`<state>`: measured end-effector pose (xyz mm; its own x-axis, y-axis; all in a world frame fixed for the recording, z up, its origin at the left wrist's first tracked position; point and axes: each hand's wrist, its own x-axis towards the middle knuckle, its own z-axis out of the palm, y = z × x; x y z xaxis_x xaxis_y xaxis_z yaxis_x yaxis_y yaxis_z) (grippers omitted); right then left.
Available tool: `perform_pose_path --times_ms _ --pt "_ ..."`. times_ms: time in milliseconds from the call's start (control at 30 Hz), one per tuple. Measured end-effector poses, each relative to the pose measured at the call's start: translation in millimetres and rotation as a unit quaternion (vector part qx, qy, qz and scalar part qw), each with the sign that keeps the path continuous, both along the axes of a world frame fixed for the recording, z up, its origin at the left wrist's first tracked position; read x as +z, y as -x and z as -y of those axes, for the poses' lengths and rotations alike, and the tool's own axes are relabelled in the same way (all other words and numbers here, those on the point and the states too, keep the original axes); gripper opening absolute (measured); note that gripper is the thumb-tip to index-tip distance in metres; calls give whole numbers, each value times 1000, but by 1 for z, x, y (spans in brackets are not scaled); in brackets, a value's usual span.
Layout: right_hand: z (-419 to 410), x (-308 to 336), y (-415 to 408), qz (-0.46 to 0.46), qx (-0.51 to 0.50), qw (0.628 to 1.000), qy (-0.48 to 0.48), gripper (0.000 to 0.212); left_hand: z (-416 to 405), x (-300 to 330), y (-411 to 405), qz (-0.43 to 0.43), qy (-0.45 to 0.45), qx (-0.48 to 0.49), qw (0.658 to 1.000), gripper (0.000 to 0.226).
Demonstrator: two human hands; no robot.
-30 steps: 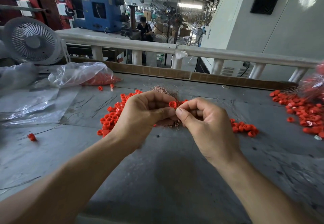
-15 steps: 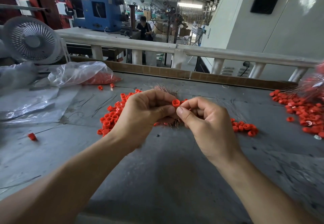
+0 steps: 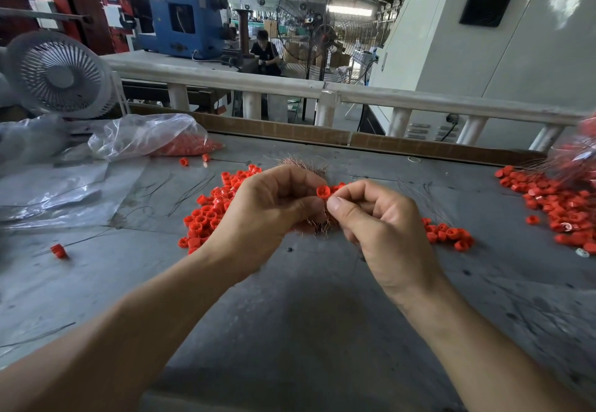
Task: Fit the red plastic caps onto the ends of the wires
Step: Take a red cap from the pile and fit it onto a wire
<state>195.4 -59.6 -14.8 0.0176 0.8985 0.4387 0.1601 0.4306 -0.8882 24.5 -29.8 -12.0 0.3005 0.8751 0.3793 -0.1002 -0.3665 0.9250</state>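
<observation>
Fingertips point(image 3: 333, 202) pinching red cap point(image 3: 323, 191), hands touching

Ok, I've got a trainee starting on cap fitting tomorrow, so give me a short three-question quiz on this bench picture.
1. True or false: the red cap at the fingertips lies loose on the table.
2. Multiple choice: the clear plastic bag of caps lies A) far left, B) far right, C) at the near edge.
3. Fill in: a bundle of copper ____ pokes out behind the left hand.

Key
1. False. It is held up between the left hand and the right hand.
2. A.
3. Wires.
</observation>
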Motion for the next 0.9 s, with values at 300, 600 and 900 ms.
perform_pose_path --times_ms 300,600,900 --pt "-3 -3 -1 5 -29 1000 -2 12 0 0 1 -27 -17 15 999 18" --pt "-4 -4 -2 37 -47 998 -16 16 -2 -2 1 -41 -24 33 998 19" --pt "-5 -7 -3 21 -53 998 -7 9 0 1 1 31 56 18 998 21"
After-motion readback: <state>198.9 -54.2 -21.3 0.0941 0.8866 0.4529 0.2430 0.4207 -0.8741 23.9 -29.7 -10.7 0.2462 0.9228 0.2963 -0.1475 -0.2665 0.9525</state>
